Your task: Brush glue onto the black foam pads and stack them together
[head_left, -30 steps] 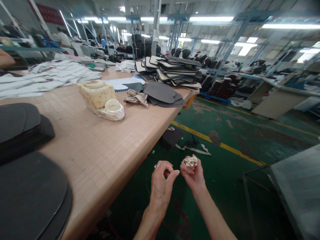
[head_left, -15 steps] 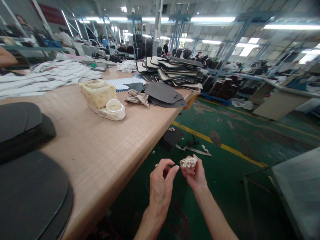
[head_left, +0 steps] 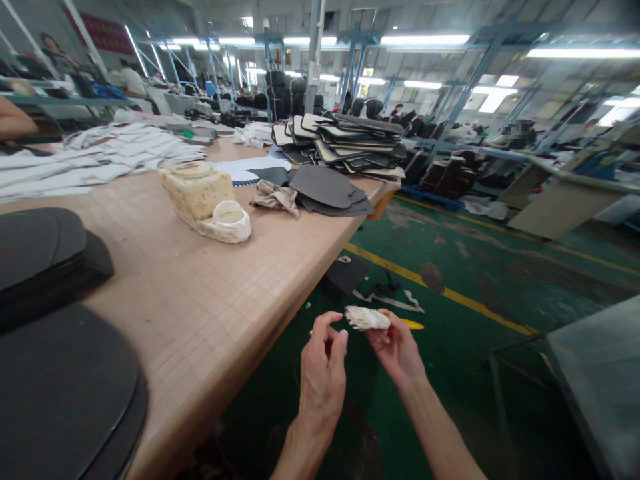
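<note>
In my right hand (head_left: 400, 350) is a brush with pale, stiff bristles (head_left: 364, 318) and a yellow handle whose end (head_left: 413, 325) sticks out behind the fingers. Its bristles point left, toward my left hand (head_left: 325, 373). The left fingers are curled with a small gap between thumb and forefinger, and I see nothing between them. Both hands are beyond the table edge, above the green floor. On the table stands a yellowed, cut-open plastic container (head_left: 197, 190) with a round white-rimmed opening (head_left: 231, 217) at its front.
Dark sheet pieces lie in stacks (head_left: 65, 393) at the near left of the brown-covered table (head_left: 200, 293). A crumpled cloth (head_left: 275, 198), grey cut pieces (head_left: 327, 185) and piled padded panels (head_left: 345, 143) sit farther back. Scraps (head_left: 390, 297) litter the floor. A co-worker's arm (head_left: 15, 119) shows at left.
My right hand has turned the brush, so its bristles now face left and the yellow handle shows. The left thumb and forefinger have shifted slightly left.
</note>
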A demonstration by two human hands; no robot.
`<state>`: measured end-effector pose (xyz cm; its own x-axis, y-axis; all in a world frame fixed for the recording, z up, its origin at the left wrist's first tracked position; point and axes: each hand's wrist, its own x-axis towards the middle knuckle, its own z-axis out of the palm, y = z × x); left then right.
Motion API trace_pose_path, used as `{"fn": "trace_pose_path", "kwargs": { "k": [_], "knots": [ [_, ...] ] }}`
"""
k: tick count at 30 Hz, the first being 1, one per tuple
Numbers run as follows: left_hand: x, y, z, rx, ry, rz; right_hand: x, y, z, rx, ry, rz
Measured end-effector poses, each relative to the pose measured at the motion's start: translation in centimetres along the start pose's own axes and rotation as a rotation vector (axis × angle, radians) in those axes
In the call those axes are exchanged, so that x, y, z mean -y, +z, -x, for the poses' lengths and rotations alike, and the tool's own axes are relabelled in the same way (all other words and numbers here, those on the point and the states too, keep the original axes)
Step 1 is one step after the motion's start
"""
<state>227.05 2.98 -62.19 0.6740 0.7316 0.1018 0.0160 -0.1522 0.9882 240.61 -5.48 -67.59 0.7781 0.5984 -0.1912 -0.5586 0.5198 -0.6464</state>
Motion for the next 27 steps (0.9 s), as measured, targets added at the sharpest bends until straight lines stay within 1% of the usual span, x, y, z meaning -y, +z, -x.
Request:
{"fn": "trace_pose_path", "kwargs": {
  "k": [3, 5, 6, 9, 10, 11, 13, 15, 16, 17, 19, 21, 22, 24, 26, 27],
  "knots": [
    [0.4, 0.0, -0.2, 0.010, -0.124, 0.118, 1.1, -0.3, 0.2, -0.021, -0.049, 0.065],
    [1.4, 0.0, -0.3, 0.028, -0.178, 0.142, 2.1, -0.5, 0.4, -0.009, -0.108, 0.116],
    [2.0, 0.1, -0.4, 0.033, -0.167, 0.124, 2.6, -0.6, 0.5, -0.001, -0.143, 0.146],
    [3.7, 0.5, -0.4, 0.069, -0.018, 0.018, 3.9, -1.3, 0.4, 0.033, -0.234, 0.250],
    [4.1, 0.7, -0.4, 0.094, 0.014, -0.007, 4.3, -1.6, 0.4, 0.045, -0.255, 0.285],
    [4.3, 0.8, -0.4, 0.115, 0.016, -0.019, 4.5, -1.8, 0.4, 0.054, -0.269, 0.319],
    [4.2, 0.9, -0.4, 0.134, -0.072, 0.004, 4.8, -2.2, 0.3, 0.069, -0.287, 0.381],
    [3.8, 0.6, -0.5, 0.126, -0.179, 0.048, 4.8, -2.4, 0.4, 0.080, -0.295, 0.425],
    [3.5, 0.4, -0.6, 0.115, -0.210, 0.064, 4.8, -2.4, 0.5, 0.089, -0.297, 0.443],
    [3.3, 0.2, -0.7, 0.103, -0.223, 0.070, 4.7, -2.4, 0.6, 0.104, -0.298, 0.461],
    [3.2, -0.2, -0.9, 0.072, -0.192, 0.092, 4.6, -2.3, 0.7, 0.141, -0.311, 0.503],
    [3.3, -0.4, -1.1, 0.063, -0.161, 0.182, 4.7, -2.1, 0.9, 0.183, -0.331, 0.557],
    [3.4, -0.4, -1.1, 0.069, -0.171, 0.240, 4.8, -2.0, 0.9, 0.198, -0.342, 0.583],
    [3.5, -0.4, -1.2, 0.075, -0.239, 0.339, 4.9, -1.8, 1.0, 0.211, -0.364, 0.626],
    [3.3, -0.3, -1.2, 0.075, -0.304, 0.355, 5.0, -1.6, 1.1, 0.216, -0.381, 0.657],
    [3.2, -0.2, -1.2, 0.074, -0.312, 0.343, 5.0, -1.5, 1.1, 0.218, -0.389, 0.667]
  ]
}}
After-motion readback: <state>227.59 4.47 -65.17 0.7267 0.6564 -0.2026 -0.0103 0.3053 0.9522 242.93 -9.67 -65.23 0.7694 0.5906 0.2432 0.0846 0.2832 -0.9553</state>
